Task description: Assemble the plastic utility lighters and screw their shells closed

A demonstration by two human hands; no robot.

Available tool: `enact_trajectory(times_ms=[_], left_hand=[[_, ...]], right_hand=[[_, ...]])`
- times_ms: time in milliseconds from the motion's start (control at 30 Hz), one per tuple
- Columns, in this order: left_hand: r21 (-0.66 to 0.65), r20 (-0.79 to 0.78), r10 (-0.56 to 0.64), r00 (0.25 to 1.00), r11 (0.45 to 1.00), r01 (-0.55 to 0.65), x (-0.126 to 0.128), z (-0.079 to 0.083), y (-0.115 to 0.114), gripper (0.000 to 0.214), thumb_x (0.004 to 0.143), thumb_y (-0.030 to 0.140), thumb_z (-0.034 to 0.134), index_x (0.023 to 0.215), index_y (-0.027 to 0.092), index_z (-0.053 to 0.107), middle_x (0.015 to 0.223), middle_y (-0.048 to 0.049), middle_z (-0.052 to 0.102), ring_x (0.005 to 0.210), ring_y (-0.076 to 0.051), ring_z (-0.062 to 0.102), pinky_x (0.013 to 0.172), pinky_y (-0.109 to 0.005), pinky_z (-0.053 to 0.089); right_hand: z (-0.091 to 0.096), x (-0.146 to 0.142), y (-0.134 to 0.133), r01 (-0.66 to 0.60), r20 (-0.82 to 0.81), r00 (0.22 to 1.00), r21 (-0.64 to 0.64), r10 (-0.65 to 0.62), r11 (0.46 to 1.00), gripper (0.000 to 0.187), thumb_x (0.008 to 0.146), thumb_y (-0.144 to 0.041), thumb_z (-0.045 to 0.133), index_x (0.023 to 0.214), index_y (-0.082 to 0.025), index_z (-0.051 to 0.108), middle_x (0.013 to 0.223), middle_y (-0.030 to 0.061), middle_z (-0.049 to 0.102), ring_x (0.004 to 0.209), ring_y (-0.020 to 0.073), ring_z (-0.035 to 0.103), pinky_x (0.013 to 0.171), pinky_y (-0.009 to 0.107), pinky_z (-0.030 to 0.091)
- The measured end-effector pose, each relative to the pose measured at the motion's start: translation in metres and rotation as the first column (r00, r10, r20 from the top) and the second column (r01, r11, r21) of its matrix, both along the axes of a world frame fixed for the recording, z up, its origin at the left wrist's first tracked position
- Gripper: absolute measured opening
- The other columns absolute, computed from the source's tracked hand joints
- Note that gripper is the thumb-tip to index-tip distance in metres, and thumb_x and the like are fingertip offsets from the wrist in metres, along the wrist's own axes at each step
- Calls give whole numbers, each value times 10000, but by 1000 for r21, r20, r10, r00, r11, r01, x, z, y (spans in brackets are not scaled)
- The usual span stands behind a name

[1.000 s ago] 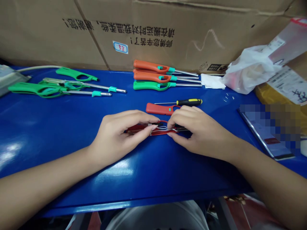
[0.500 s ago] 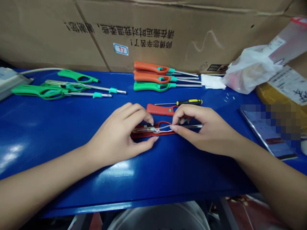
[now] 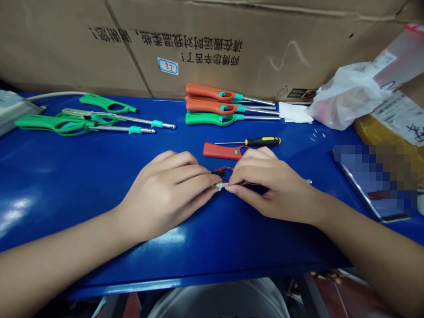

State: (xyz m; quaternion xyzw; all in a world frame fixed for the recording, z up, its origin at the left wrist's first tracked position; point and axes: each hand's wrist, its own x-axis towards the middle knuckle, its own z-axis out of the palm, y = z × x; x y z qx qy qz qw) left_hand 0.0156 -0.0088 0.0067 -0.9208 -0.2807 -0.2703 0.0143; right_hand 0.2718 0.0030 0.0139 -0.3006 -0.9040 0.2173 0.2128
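Observation:
My left hand (image 3: 167,190) has its thumb and fingers closed on the left end of a small clear and pale fitting (image 3: 221,186) from inside a lighter. Pinched at that fitting's right end are the fingertips of my right hand (image 3: 273,183). Just behind the fingertips shows the red trigger loop of an opened lighter shell (image 3: 225,168); most of this lighter is hidden by the hands. Its metal barrel tip (image 3: 309,181) peeks out right of my right hand. A loose red shell half (image 3: 220,150) lies beyond, with a yellow-black screwdriver (image 3: 263,141) behind it.
Orange and green lighters (image 3: 208,107) lie in a stack at the back. Opened green lighters (image 3: 49,123) are at the left. A phone (image 3: 367,190), plastic bag (image 3: 347,95) and small white bits (image 3: 314,134) sit at right. A cardboard box (image 3: 132,66) stands behind.
My left fingers, apart before, have closed on the small fitting. My right fingertips have moved left and slightly nearer me, from the thin tube to the fitting. The barrel tip now shows farther right.

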Motion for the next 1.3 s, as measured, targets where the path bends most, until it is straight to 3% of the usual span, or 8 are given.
enact_trajectory(times_ms=[267, 467, 700, 833, 933, 1067, 1167, 1300], left_hand=[[47, -43, 31, 999, 998, -29, -2, 5, 3, 91, 981, 220, 681, 981, 181, 764, 903, -37, 794, 812, -227, 663, 691, -372, 436], [-130, 55, 196, 979, 974, -188, -8, 2, 15, 119, 982, 290, 675, 1003, 212, 762, 969, -39, 803, 852, -236, 695, 797, -393, 514], [-569, 174, 470, 865, 765, -302, -11, -7, 34, 200, 835, 415, 829, 939, 252, 781, 858, 23, 768, 754, -169, 660, 681, -302, 510], [-645, 128, 500, 856, 698, -311, -13, -14, 40, 252, 804, 441, 835, 968, 254, 795, 871, 15, 773, 711, -161, 627, 668, -301, 511], [-562, 155, 465, 871, 767, -309, -14, -14, 39, 237, 823, 440, 826, 972, 262, 781, 927, 7, 769, 756, -170, 639, 698, -308, 512], [-321, 141, 210, 967, 934, -156, -10, -7, 29, 172, 930, 413, 744, 956, 244, 759, 958, -18, 767, 870, -202, 666, 810, -351, 503], [-236, 0, 75, 997, 969, -73, -7, -4, 22, 272, 937, 451, 744, 1070, 215, 757, 1009, -47, 777, 863, -222, 660, 797, -373, 478], [-180, -102, 32, 994, 982, -50, -5, -5, 15, 322, 983, 403, 699, 1220, 187, 723, 1115, -73, 787, 943, -247, 684, 799, -376, 461]], right_hand=[[1, 9, 7, -24, -16, 1000, 72, 26, 997, 192, 1021, -239, 620, 850, -191, 693, 821, 6, 717, 843, 178, 562, 842, 380, 364], [2, 12, 11, -95, 75, 993, 62, 91, 994, 108, 1004, -302, 684, 1005, -212, 744, 1010, 17, 779, 976, 199, 624, 972, 408, 368], [11, 23, 12, 37, 79, 995, 207, -54, 978, 155, 991, -196, 603, 1051, -199, 747, 1033, 59, 758, 986, 221, 640, 870, 395, 393], [19, 31, 15, 48, 182, 979, 240, -94, 970, 177, 988, -192, 563, 914, -195, 723, 910, 53, 731, 885, 218, 627, 827, 388, 395], [20, 36, 17, 23, 250, 966, 184, -69, 983, 184, 989, -219, 560, 893, -203, 717, 881, 47, 713, 887, 219, 627, 863, 386, 420], [18, 39, 17, -9, 294, 955, 115, -26, 993, 153, 983, -292, 607, 923, -206, 719, 950, 54, 724, 935, 227, 648, 905, 392, 429], [16, 41, 16, -18, 329, 944, 81, -9, 997, 99, 949, -313, 675, 950, -222, 715, 978, 43, 735, 966, 233, 657, 886, 387, 413], [16, 43, 15, -15, 378, 926, 29, 3, 999, 31, 939, -254, 682, 938, -243, 711, 923, 10, 737, 880, 215, 631, 864, 382, 392]])
